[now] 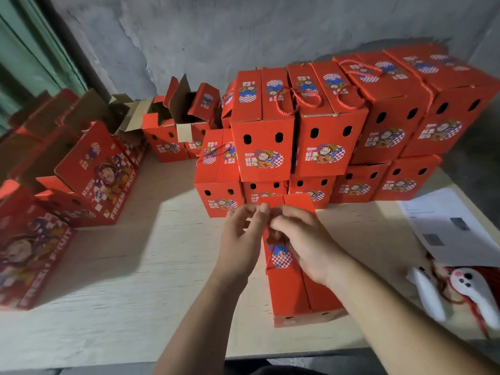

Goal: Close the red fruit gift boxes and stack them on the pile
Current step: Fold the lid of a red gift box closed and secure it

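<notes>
A red fruit gift box [292,290] stands on the table right in front of me, its two top flaps folded together. Both hands work over the top of it. My left hand [240,234] has its fingertips pinched together at the far end of the lid seam. My right hand [303,239] lies over the lid with curled fingers, pinching the red cord handle [269,259], which hangs down the box's left side. Behind the box rises the pile of closed red boxes [319,125], two layers high.
Open red boxes [176,125] with raised flaps stand at the back left. More boxes lie along the left edge [89,174]. White papers [446,226] and a white tool with red cord [470,290] lie at the right. A bare stretch of the wooden table [135,266] shows front left.
</notes>
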`<state>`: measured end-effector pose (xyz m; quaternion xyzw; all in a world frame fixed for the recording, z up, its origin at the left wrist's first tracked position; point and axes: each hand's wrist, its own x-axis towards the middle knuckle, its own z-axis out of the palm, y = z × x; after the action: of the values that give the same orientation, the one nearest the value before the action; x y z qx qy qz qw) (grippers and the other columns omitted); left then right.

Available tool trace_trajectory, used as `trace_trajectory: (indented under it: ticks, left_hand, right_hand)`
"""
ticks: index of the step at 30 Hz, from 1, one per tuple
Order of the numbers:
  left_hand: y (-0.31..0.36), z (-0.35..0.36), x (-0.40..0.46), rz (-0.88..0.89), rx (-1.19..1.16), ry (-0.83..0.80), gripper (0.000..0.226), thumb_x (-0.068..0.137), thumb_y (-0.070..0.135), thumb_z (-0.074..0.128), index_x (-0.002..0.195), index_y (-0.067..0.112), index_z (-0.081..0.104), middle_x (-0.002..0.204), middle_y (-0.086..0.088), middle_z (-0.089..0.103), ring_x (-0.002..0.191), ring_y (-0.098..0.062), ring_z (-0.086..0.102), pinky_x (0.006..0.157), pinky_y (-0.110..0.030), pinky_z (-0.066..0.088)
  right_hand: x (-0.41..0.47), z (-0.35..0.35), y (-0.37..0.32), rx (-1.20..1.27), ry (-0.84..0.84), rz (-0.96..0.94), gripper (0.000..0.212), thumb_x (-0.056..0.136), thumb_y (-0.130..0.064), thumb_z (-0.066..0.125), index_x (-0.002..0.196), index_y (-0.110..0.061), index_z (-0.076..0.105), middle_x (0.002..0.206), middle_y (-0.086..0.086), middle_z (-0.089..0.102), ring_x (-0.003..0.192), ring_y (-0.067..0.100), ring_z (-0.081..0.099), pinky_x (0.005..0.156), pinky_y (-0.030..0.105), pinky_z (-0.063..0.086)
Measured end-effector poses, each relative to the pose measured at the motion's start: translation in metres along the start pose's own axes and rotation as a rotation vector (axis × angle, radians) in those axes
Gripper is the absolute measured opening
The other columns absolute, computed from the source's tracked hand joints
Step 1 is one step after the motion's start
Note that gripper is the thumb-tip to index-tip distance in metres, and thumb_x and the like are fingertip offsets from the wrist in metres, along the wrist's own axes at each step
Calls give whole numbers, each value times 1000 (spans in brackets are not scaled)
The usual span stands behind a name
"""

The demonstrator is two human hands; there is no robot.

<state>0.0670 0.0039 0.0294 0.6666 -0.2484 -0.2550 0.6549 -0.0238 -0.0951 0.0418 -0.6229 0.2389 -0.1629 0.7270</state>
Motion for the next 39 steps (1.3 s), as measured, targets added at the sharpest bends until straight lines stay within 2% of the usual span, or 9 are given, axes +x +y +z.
trace_trajectory:
  ticks: [4, 8, 11, 17, 22, 26, 30, 36, 39]
  left_hand:
    - [-10, -19, -3, -88, -93, 120, 21, 100, 50, 58, 97, 32, 69, 95, 18, 71, 91, -4, 62, 80, -22, 48]
    - [-52, -30, -20, -378, -11, 194, 13, 106, 35, 57, 109, 26, 66, 110, 6, 72, 103, -13, 65, 76, -26, 47]
    - [-80, -38, -39, -536, -37, 120, 26, 106, 39, 55, 119, 21, 67, 102, 2, 79, 88, -10, 73, 71, -23, 54]
    - [-84, -78, -36, -504, -116, 108, 65, 84, 71, 51, 127, 28, 71, 124, 1, 75, 117, -20, 70, 101, -46, 55]
    - [-96, -105, -36, -556, -200, 181, 72, 66, 72, 63, 122, 28, 74, 124, 8, 75, 112, -14, 71, 91, -36, 54]
    - [-97, -129, -26, -594, -153, 87, 71, 84, 72, 49, 137, 27, 65, 138, 8, 68, 129, -18, 62, 119, -50, 40]
    - [-91, -159, 1, -568, -131, 54, 80, 72, 77, 54, 136, 31, 66, 136, 10, 69, 130, -17, 61, 119, -48, 39]
    - [-98, -196, 23, -573, -161, 35, 62, 68, 74, 59, 118, 40, 73, 120, 19, 74, 114, -9, 68, 100, -34, 46]
    - [-102, -211, 29, -589, -179, 54, 58, 77, 69, 59, 123, 35, 65, 120, 17, 71, 116, -12, 64, 95, -32, 46]
  right_hand:
    - [21, -2, -60, -33, -12, -56, 30, 81, -48, 61, 80, -22, 76, 71, -2, 60, 76, 16, 60, 79, 37, 45]
    - [25, 4, -67, 362, -29, -29, 29, 94, -37, 57, 94, -17, 78, 74, 0, 59, 70, 18, 61, 70, 31, 51]
    - [25, 22, -55, 151, 48, 132, 28, 96, -41, 57, 85, -20, 72, 68, -4, 57, 63, 15, 58, 76, 37, 43]
    - [29, 53, -70, 65, -116, -41, 30, 84, -52, 58, 82, -27, 75, 75, -1, 65, 79, 18, 65, 77, 37, 47]
    - [29, 91, -48, -69, -28, 41, 33, 93, -37, 59, 78, -9, 65, 74, 4, 62, 83, 24, 61, 89, 49, 49]
    - [47, 103, -88, -108, -59, -102, 34, 92, -42, 59, 75, -13, 63, 65, 0, 58, 78, 23, 61, 79, 42, 47]
    - [65, 120, -126, -23, -188, -244, 33, 87, -47, 59, 90, -19, 77, 82, 8, 71, 84, 25, 69, 83, 41, 57]
    - [84, 155, -59, -221, -73, 19, 32, 97, -34, 57, 89, -12, 79, 85, 5, 79, 81, 16, 71, 74, 25, 50]
    - [89, 158, -24, -439, -149, 33, 34, 90, -55, 58, 101, -29, 77, 99, -4, 79, 97, 15, 74, 86, 38, 58]
